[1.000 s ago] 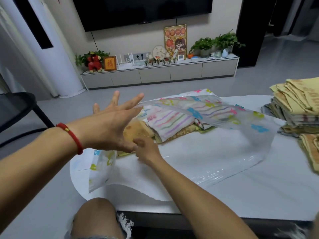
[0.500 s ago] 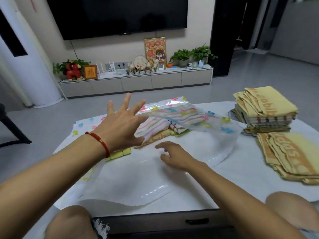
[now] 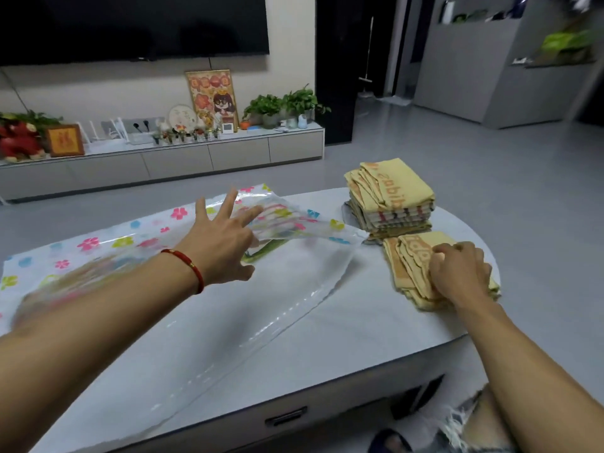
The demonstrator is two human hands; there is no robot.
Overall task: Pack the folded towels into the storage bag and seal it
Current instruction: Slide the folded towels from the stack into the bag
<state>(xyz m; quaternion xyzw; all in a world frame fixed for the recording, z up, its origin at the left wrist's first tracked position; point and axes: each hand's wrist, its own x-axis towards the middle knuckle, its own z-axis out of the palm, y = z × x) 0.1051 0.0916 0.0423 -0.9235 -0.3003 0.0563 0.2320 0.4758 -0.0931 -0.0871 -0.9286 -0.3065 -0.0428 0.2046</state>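
Note:
A clear storage bag (image 3: 209, 315) printed with coloured flowers lies across the white table (image 3: 376, 328). My left hand (image 3: 225, 240), fingers spread, props up the bag's upper layer at its mouth. Striped folded towels (image 3: 277, 220) lie inside under that layer. My right hand (image 3: 457, 273) grips the near edge of a folded yellow towel (image 3: 411, 256) lying on the table right of the bag. Behind it stands a taller stack of folded towels (image 3: 392, 197), a yellow one on top.
The table's rounded right end lies just beyond the towels. A drawer handle (image 3: 284, 416) shows in the table's front. My knees are below the front edge. A low TV cabinet (image 3: 163, 161) with plants and frames stands across the grey floor.
My right hand left the bag's lower layer and moved right onto the yellow towel, curling on its edge. The view swung right. My left hand stays under the bag's upper layer.

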